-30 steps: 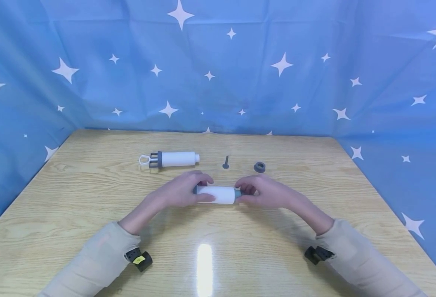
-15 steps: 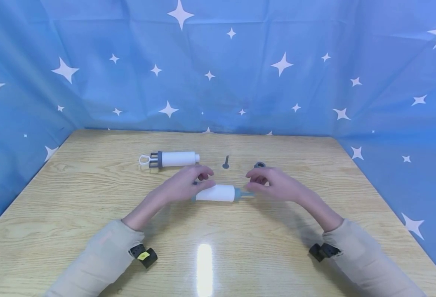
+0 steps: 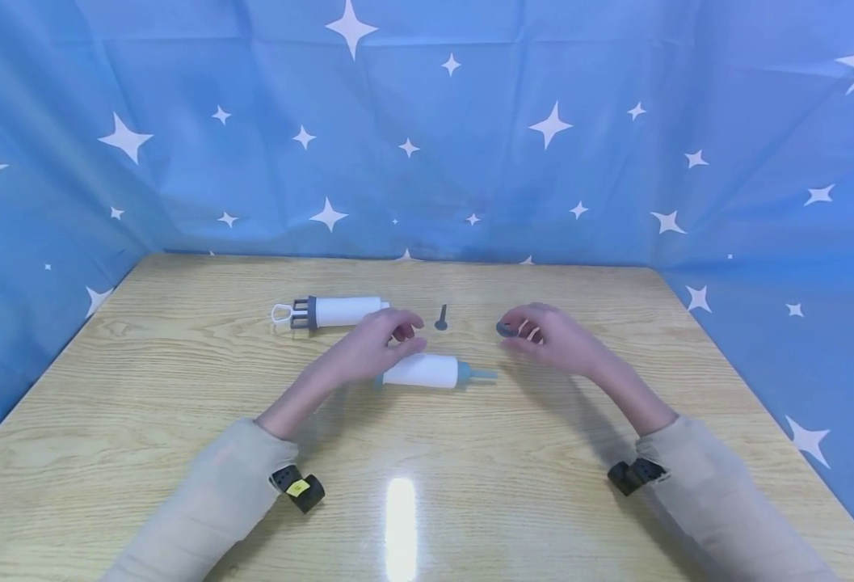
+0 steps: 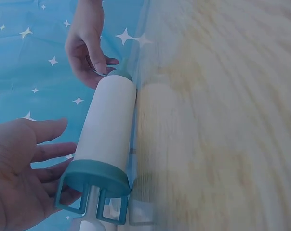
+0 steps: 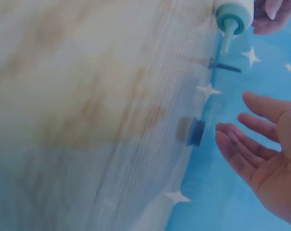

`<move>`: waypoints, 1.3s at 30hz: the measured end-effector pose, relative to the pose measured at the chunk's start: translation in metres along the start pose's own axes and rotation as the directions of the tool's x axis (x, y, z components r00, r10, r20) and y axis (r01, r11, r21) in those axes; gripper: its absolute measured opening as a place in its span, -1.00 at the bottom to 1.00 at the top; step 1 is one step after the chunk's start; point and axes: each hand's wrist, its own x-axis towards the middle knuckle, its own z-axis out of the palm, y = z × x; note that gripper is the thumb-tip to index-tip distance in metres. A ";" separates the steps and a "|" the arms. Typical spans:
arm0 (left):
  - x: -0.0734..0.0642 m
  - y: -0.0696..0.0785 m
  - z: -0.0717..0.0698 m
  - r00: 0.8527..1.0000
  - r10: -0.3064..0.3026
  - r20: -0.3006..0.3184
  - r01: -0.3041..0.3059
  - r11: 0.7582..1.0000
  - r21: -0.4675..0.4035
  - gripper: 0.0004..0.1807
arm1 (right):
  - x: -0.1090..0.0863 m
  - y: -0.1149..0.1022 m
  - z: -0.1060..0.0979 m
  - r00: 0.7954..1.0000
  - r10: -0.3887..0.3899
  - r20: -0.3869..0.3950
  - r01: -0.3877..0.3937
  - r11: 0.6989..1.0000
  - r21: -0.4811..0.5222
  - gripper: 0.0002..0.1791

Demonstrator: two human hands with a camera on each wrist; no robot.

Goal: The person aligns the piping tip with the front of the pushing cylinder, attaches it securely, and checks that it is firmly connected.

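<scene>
A white-barrelled icing syringe (image 3: 421, 371) with teal ends and a thin nozzle lies across the table, nozzle to the right. Above its left end hovers my left hand (image 3: 379, 343), fingers loosely bent and holding nothing; in the left wrist view, they spread beside the teal collar (image 4: 98, 174). My right hand (image 3: 561, 338) reaches to a small dark ring (image 3: 503, 329), thumb and fingers apart around its near side. From the right wrist view, a gap shows between these fingers and the ring (image 5: 196, 133). The hand partly covers the ring in the head view.
Behind the left hand lies a second white syringe (image 3: 347, 311) with a grey collar and a white loop handle. A small dark nozzle (image 3: 441, 318) sits between the hands. The wooden table (image 3: 514, 485) ends at a blue star-patterned cloth (image 3: 470, 178).
My right hand has let go of the teal syringe's nozzle and moved away and right to the ring. My left hand has loosened from the barrel and lifted slightly forward.
</scene>
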 end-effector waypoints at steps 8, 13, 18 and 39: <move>0.010 -0.002 0.002 1.000 0.010 -0.029 -0.011 1.000 -0.028 -0.59 | 0.007 0.013 -0.004 0.997 0.078 0.012 -0.078 0.997 -0.002 -0.48; 0.019 -0.002 0.006 1.000 -0.021 -0.007 0.021 0.999 -0.035 -0.56 | 0.011 0.019 -0.004 0.992 0.113 0.057 -0.113 0.994 -0.011 -0.42; 0.028 -0.003 0.012 0.998 -0.066 -0.003 0.066 0.997 -0.033 -0.51 | 0.017 0.024 -0.003 0.983 0.149 0.111 -0.149 0.989 -0.007 -0.37; 0.057 -0.003 0.024 0.968 -0.248 0.044 0.252 0.955 -0.153 -0.41 | 0.028 0.032 -0.001 0.960 0.158 0.233 -0.162 0.987 -0.003 -0.66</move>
